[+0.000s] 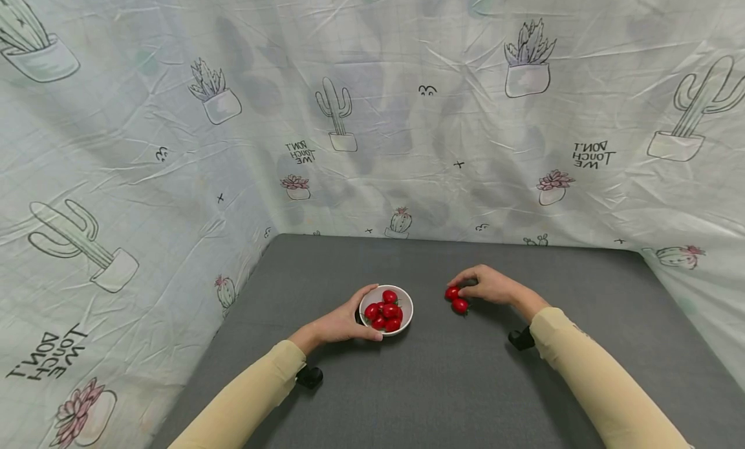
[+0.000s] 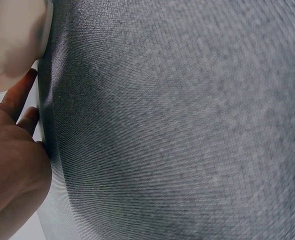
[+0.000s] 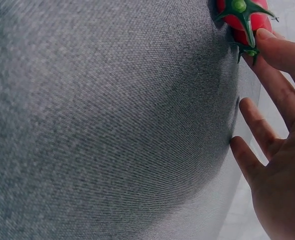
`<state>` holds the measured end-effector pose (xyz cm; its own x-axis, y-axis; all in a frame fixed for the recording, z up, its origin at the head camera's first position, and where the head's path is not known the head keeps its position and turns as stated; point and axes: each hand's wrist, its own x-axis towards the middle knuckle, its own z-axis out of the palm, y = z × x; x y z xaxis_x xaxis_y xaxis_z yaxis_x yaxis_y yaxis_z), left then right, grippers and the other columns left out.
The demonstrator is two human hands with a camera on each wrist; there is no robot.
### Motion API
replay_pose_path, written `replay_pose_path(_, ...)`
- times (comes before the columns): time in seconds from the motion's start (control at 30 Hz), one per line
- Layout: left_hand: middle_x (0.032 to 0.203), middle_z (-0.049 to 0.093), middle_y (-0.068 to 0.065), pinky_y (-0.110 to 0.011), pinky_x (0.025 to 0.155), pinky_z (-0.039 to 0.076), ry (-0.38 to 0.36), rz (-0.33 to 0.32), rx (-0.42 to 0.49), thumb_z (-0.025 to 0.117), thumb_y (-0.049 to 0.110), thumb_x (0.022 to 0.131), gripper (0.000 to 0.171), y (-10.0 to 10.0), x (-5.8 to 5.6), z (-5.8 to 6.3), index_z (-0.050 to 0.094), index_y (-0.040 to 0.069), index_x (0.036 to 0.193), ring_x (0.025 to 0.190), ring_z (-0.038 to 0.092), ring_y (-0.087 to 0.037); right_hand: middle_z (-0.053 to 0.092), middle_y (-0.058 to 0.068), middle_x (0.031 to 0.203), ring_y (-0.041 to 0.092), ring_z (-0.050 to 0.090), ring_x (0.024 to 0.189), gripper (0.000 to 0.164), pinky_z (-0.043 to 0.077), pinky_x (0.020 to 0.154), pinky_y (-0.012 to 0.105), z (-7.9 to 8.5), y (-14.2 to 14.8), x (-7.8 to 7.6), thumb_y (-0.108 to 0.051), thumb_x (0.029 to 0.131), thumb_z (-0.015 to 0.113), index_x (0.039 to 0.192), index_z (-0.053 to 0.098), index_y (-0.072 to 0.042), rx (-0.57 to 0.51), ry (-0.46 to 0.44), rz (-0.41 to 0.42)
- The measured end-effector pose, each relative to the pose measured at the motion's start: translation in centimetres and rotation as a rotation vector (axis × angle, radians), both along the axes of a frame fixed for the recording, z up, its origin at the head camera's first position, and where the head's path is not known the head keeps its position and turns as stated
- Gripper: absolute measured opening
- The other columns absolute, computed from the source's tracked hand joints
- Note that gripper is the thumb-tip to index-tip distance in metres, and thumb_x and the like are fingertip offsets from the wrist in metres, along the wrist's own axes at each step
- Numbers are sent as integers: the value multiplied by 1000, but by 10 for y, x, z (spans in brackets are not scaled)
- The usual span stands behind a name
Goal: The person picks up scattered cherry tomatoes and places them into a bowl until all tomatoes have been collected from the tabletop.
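Observation:
My left hand (image 1: 342,323) holds a small white bowl (image 1: 410,299), its thumb along the near side and its fingers round the left rim. Several red cherry tomatoes (image 1: 390,311) lie inside. In the left wrist view the bowl's outer wall (image 2: 15,40) shows beside the hand (image 2: 17,170). To the right of the bowl, my right hand (image 1: 489,286) pinches a cherry tomato (image 1: 451,294) between thumb and index finger at the table. A second cherry tomato (image 1: 460,306) with a green stem lies just nearer, beside it. The right wrist view shows the thumb against the farther tomato, its other fingers spread.
Dark grey cloth covers the table (image 1: 419,384). A pale curtain (image 1: 396,177) printed with potted cacti hangs behind the table and along its left side. Black straps with small devices (image 1: 310,376) sit at both wrists.

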<state>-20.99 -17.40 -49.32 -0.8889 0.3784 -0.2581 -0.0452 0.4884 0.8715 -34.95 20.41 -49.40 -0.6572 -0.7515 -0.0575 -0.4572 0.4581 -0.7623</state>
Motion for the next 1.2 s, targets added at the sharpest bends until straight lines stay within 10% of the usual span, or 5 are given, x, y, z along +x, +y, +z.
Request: replay_pose_path(1.2, 162, 27, -8, -55, 116, 27, -6, 2, 6, 88, 41, 81, 106, 1, 1, 2, 19, 33, 161, 147, 29, -25, 66, 4, 129, 36, 43, 133, 25, 32, 107, 63, 32, -19, 8, -26, 98, 72, 123, 76, -21, -49, 93, -60)
